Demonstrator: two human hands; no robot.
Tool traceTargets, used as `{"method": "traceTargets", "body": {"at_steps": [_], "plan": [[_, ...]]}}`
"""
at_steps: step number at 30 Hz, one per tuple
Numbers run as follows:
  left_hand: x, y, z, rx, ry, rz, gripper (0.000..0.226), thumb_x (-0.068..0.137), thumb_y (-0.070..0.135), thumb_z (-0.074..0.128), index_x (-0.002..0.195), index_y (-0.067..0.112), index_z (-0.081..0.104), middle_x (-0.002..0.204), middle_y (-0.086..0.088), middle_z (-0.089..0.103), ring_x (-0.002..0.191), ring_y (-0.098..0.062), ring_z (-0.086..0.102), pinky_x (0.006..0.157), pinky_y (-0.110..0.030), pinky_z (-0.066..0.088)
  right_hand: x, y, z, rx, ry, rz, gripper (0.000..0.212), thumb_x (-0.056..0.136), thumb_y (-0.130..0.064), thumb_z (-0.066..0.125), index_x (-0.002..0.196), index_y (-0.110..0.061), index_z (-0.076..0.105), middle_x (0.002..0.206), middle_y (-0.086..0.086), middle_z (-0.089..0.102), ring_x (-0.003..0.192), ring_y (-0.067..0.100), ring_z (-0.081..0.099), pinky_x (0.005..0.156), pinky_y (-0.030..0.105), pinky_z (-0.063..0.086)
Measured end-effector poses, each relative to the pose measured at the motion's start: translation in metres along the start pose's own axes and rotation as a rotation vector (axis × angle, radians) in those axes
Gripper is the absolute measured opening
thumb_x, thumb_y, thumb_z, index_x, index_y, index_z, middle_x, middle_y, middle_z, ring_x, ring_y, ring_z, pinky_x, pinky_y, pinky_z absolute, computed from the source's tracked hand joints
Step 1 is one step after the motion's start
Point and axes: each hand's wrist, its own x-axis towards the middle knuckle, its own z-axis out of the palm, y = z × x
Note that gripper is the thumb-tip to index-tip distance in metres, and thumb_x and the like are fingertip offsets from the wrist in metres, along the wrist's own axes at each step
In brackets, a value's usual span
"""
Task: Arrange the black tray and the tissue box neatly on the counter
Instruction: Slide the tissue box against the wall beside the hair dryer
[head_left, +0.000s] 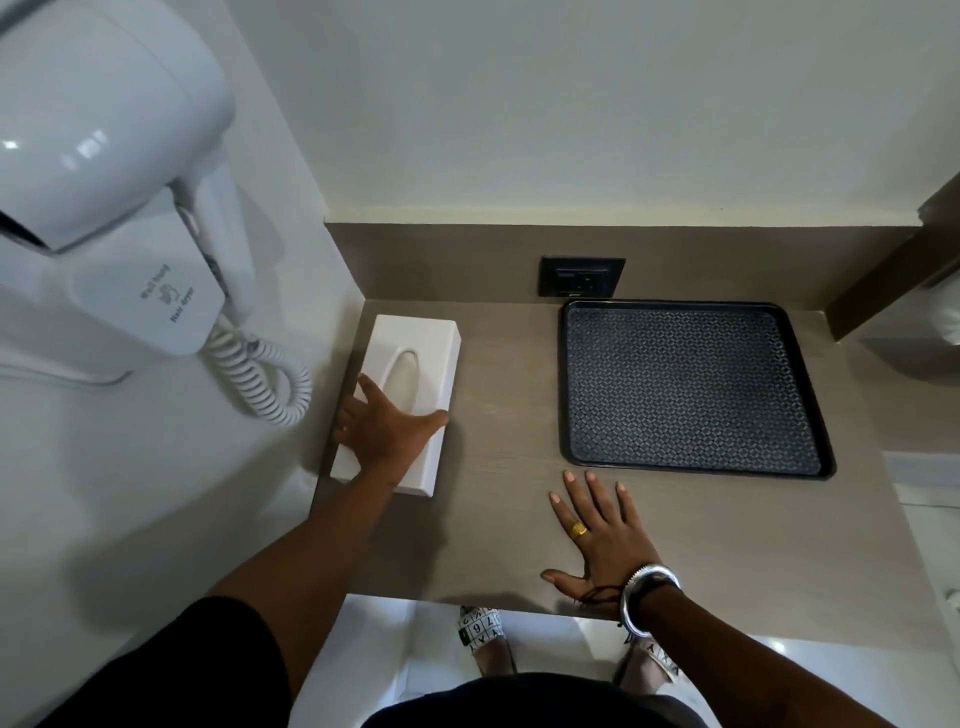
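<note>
A white tissue box with an oval slot lies lengthwise along the left edge of the grey-brown counter, close to the left wall. My left hand rests on top of its near half, fingers spread across the box's width. The black tray, patterned inside and empty, lies flat at the back right of the counter, against the backsplash. My right hand lies flat on the counter with fingers apart, just in front of the tray's near left corner, not touching it.
A white wall-mounted hair dryer with a coiled cord hangs on the left wall beside the tissue box. A black power outlet sits in the backsplash behind the tray. The counter's front edge runs just below my right wrist.
</note>
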Motion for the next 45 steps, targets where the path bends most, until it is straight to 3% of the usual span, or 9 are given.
{"method": "traceTargets", "body": {"at_steps": [7,10,14,16,29,35,43,45], "plan": [[0.000,-0.007,0.012,0.026,0.010,0.003,0.132,0.056,0.083,0.069,0.156,0.016,0.016,0.154,-0.026,0.030,0.142,-0.044,0.031,0.118,-0.058,0.022,0.002,0.001,-0.001,-0.014,-0.034,0.003,0.099,0.075,-0.085,0.039,0.149,-0.020,0.035,0.159,0.013,0.028,0.144,0.039,0.025,0.111,0.062,0.016],[-0.011,-0.021,0.016,0.103,0.101,0.211,0.123,0.064,0.090,0.048,0.157,0.013,0.020,0.161,-0.026,0.020,0.150,-0.045,0.020,0.121,-0.059,0.013,0.002,0.002,0.000,-0.014,-0.044,0.005,0.099,0.075,-0.086,0.036,0.149,-0.019,0.036,0.158,0.013,0.028,0.144,0.040,0.026,0.110,0.062,0.017],[-0.024,-0.047,0.020,0.242,0.151,0.603,0.113,0.073,0.090,0.030,0.156,0.014,0.026,0.165,-0.020,0.016,0.152,-0.040,0.019,0.122,-0.058,0.016,0.002,0.002,0.000,-0.012,-0.048,0.008,0.099,0.076,-0.086,0.035,0.148,-0.019,0.037,0.158,0.014,0.030,0.143,0.040,0.028,0.110,0.062,0.018],[-0.025,-0.051,0.021,0.266,0.142,0.683,0.113,0.074,0.091,0.027,0.156,0.013,0.028,0.165,-0.019,0.017,0.152,-0.040,0.021,0.122,-0.057,0.017,0.002,0.001,0.000,-0.015,-0.047,0.008,0.099,0.075,-0.086,0.037,0.147,-0.019,0.039,0.157,0.014,0.032,0.142,0.041,0.030,0.110,0.062,0.018],[0.012,-0.034,0.005,0.309,0.116,0.653,0.111,0.074,0.088,0.033,0.155,0.012,0.030,0.165,-0.020,0.020,0.152,-0.038,0.022,0.123,-0.056,0.019,0.004,0.002,-0.001,-0.017,-0.056,0.012,0.096,0.074,-0.084,0.042,0.145,-0.018,0.043,0.154,0.015,0.036,0.139,0.042,0.035,0.108,0.061,0.020],[0.047,-0.028,0.002,0.318,0.092,0.641,0.112,0.076,0.090,0.015,0.156,0.013,0.025,0.165,-0.020,0.017,0.153,-0.037,0.018,0.123,-0.058,0.016,0.005,0.000,-0.001,-0.018,-0.057,0.020,0.095,0.074,-0.082,0.043,0.145,-0.019,0.042,0.155,0.014,0.035,0.140,0.041,0.034,0.109,0.061,0.017],[0.067,-0.029,0.001,0.342,0.099,0.672,0.107,0.079,0.087,0.020,0.155,0.012,0.029,0.165,-0.019,0.020,0.152,-0.036,0.022,0.123,-0.057,0.018,0.006,0.002,0.001,-0.042,-0.024,0.009,0.095,0.075,-0.080,0.044,0.146,-0.018,0.041,0.155,0.016,0.035,0.138,0.043,0.035,0.110,0.065,0.025],[0.068,-0.029,-0.002,0.340,0.081,0.669,0.107,0.079,0.086,0.019,0.155,0.011,0.030,0.164,-0.020,0.022,0.152,-0.037,0.024,0.122,-0.058,0.019,0.006,0.002,-0.001,-0.052,-0.027,0.007,0.095,0.075,-0.080,0.044,0.146,-0.017,0.042,0.154,0.016,0.036,0.138,0.044,0.036,0.111,0.063,0.020]]}}
